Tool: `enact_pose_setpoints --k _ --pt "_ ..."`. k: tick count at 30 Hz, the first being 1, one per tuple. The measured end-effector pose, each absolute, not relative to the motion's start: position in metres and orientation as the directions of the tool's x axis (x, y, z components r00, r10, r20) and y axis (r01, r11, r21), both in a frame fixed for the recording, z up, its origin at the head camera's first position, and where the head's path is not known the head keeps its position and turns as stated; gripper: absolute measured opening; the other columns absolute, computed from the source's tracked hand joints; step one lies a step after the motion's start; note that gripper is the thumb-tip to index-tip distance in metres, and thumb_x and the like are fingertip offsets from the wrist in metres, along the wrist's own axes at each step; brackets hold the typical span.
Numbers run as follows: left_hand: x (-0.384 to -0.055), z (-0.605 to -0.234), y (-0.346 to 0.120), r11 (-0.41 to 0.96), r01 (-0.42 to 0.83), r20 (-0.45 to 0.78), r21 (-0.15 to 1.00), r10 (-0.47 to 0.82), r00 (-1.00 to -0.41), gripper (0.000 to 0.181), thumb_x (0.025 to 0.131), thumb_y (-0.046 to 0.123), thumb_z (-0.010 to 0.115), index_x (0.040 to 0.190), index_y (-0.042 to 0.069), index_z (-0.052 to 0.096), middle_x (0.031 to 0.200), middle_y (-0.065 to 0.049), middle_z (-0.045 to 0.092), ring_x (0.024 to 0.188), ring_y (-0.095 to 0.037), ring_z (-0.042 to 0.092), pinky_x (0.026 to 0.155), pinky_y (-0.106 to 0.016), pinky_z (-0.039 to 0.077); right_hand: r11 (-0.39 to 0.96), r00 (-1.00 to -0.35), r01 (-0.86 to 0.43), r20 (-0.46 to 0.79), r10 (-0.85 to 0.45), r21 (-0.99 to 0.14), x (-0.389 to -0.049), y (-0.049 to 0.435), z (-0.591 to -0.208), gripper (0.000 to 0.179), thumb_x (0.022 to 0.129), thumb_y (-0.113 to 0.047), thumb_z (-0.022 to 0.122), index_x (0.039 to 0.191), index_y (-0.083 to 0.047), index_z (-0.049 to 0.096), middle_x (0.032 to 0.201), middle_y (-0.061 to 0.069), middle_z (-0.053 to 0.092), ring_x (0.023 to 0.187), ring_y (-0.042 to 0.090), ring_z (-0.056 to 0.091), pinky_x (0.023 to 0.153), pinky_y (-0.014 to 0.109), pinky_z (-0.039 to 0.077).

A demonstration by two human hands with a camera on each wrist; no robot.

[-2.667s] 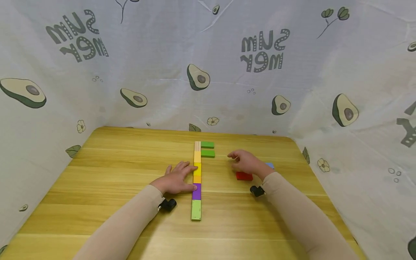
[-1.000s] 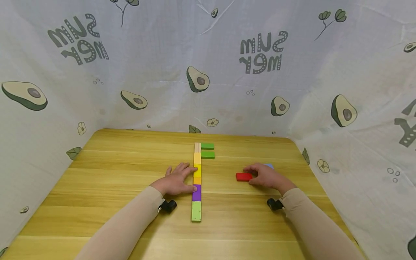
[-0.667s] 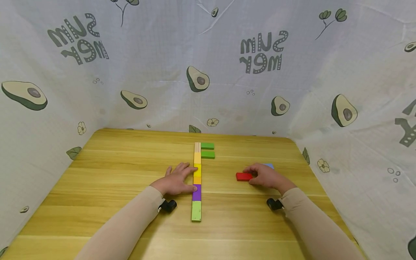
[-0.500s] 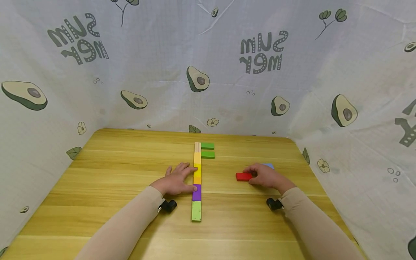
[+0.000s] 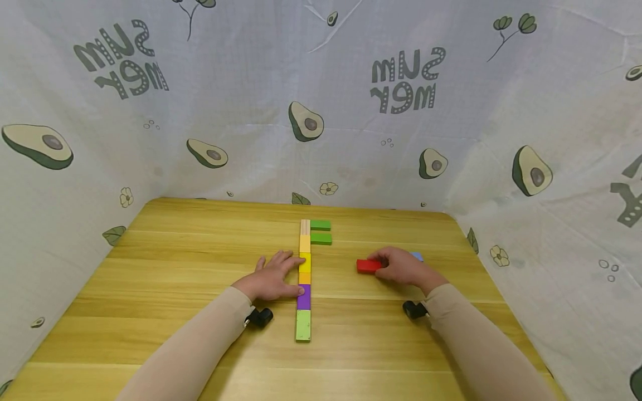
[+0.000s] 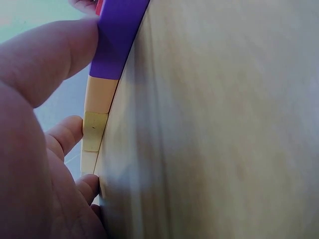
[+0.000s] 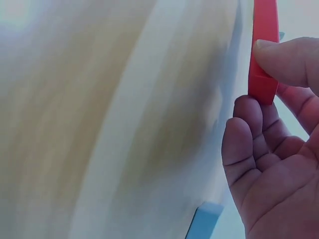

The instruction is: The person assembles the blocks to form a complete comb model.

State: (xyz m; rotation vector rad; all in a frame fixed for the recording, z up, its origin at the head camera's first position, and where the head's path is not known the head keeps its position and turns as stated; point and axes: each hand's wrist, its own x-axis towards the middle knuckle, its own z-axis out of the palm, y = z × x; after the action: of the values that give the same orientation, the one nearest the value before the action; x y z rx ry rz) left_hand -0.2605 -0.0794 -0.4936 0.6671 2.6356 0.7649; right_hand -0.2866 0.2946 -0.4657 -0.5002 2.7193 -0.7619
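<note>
My right hand pinches one end of a red block between thumb and fingers, right of the table's middle. In the right wrist view the thumb lies along the red block with fingertips at its end. My left hand is spread beside a straight row of flat blocks. Its thumb touches the purple block and its index finger touches the yellow block. A light green block forms the row's near end. Two green blocks extend rightward from the far end.
A blue block lies behind the right hand, mostly hidden by it. The wooden table meets a pale printed cloth at its back and sides. Each wrist carries a small black camera.
My right hand came back from the green blocks to the red block and took hold of its end. Now it has shifted the block slightly left and away from me. The left hand stays put.
</note>
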Motion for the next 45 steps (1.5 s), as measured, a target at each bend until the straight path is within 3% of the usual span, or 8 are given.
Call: enact_pose_setpoints --k 14,34,45 --pt "-0.261 -0.493 -0.08 0.756 0.33 -0.185 0.565 0.506 -0.843 0.081 0.093 0.054 0.072 0.163 0.029 0.039 0.177 -0.011 0.017 0.165 -0.037 0.006 0.128 -0.07 -0.004 0.839 -0.914 -0.215 -0.2 -0.353 -0.501 -0.302 0.254 -0.46 0.036 0.096 -0.011 0.073 0.132 -0.007 0.071 0.123 0.011 0.069 0.102 0.024 0.06 0.096 0.045 0.054" --pt "-0.26 -0.493 -0.08 0.749 0.342 -0.175 0.568 0.516 -0.838 0.081 0.094 0.054 0.072 0.163 0.028 0.039 0.177 -0.012 0.017 0.165 -0.038 0.007 0.127 -0.071 -0.003 0.84 -0.894 -0.32 -0.154 -0.421 -0.439 -0.32 0.208 -0.462 0.035 0.096 -0.009 0.074 0.13 -0.005 0.073 0.122 0.012 0.071 0.106 0.025 0.062 0.102 0.046 0.054" --pt "-0.261 -0.492 -0.08 0.757 0.34 -0.183 0.558 0.511 -0.84 0.08 0.094 0.055 0.071 0.163 0.031 0.039 0.177 -0.01 0.017 0.165 -0.037 0.006 0.127 -0.07 -0.003 0.861 -0.897 -0.301 -0.186 -0.402 -0.41 -0.327 0.191 -0.465 0.036 0.096 -0.011 0.075 0.131 -0.006 0.072 0.123 0.01 0.071 0.105 0.024 0.061 0.106 0.046 0.053"
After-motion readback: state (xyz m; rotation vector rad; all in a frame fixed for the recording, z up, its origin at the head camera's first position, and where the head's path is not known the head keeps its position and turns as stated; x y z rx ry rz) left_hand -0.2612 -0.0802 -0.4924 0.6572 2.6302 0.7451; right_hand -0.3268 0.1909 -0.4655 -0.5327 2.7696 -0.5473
